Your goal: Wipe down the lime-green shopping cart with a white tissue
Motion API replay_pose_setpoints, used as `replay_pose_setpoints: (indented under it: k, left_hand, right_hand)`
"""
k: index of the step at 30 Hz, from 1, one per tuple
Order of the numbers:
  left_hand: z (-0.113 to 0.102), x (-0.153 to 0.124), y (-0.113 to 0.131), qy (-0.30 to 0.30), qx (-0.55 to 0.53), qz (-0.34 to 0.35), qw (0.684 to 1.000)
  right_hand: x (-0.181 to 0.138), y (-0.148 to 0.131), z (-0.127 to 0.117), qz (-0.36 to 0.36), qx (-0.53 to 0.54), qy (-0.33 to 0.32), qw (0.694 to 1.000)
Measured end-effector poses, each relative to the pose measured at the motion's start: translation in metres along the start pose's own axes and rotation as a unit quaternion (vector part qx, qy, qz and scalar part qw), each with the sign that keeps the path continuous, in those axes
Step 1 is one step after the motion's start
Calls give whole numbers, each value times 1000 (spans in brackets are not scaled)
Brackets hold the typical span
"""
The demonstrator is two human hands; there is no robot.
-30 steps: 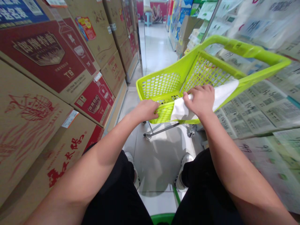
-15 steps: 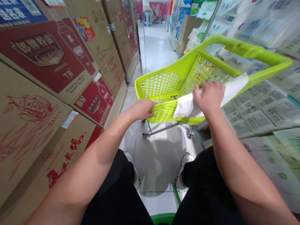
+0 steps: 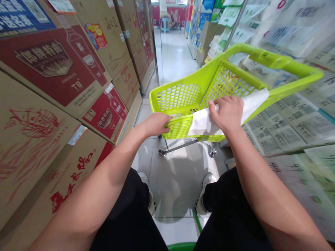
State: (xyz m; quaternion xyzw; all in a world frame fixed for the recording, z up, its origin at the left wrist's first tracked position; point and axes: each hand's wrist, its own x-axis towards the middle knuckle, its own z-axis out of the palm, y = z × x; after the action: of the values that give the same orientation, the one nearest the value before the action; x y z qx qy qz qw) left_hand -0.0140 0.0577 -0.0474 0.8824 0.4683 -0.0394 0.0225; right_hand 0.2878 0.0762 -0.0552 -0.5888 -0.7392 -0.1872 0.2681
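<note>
- The left hand (image 3: 156, 124) is closed on the near rim of the green shopping cart (image 3: 180, 96), with the fingers curled over the edge; compared with half a second ago it stays at almost the same place on the rim.
- The right hand (image 3: 227, 113) presses a white cloth (image 3: 202, 122) flat against the right side rim of the cart, palm down, fingers bent over the cloth and gripping it.
- Half a second ago the right hand was farther along the rim, nearer to the cart handle (image 3: 272, 59); now it has slid back toward the person, close to where it was one second ago.
- The cloth lies over the rim on both sides of the right hand: one part hangs near the corner of the basket, the other part stretches up along the rim toward the handle. Its far end now reaches less far up the rim than half a second ago.
- The cart stands on the tiled floor (image 3: 178, 174) of a narrow aisle, just in front of the person's knees and white shoes (image 3: 206, 181); its position is nearly unchanged.
- Stacked cardboard boxes (image 3: 65, 80) with red labels are on the left, and packs of goods (image 3: 290, 118) in pale wrapping are on the right, blurred.
</note>
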Motion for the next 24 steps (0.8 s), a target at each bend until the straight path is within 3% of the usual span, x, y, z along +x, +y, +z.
replay_pose_setpoints:
  k: [3,9,11,15,17,19,24]
  left_hand:
    - [2,1,6,14,13,-9,1000]
    - [2,1,4,22,-3,-4,1000]
    - [0,0,1,10,-7,2,1000]
    - [-1,0,2,-1,1,4,1000]
    - [1,1,6,12,5,1,1000]
    - [3,1,10,28,7,-4,1000]
    - [4,1,7,48,-30,25,998]
  right_hand:
    - [-1,0,2,17,-16,19,1000]
    - [-20,-65,1,-125,32,-65,989]
    - [-15,-58,-1,-115,39,-74,990]
    - [6,-10,-1,21,18,-30,999]
    - [8,-2,-1,52,7,-17,998]
    - [1,-15,-1,23,14,-29,999]
    - [-21,-69,-3,-166,77,-96,978]
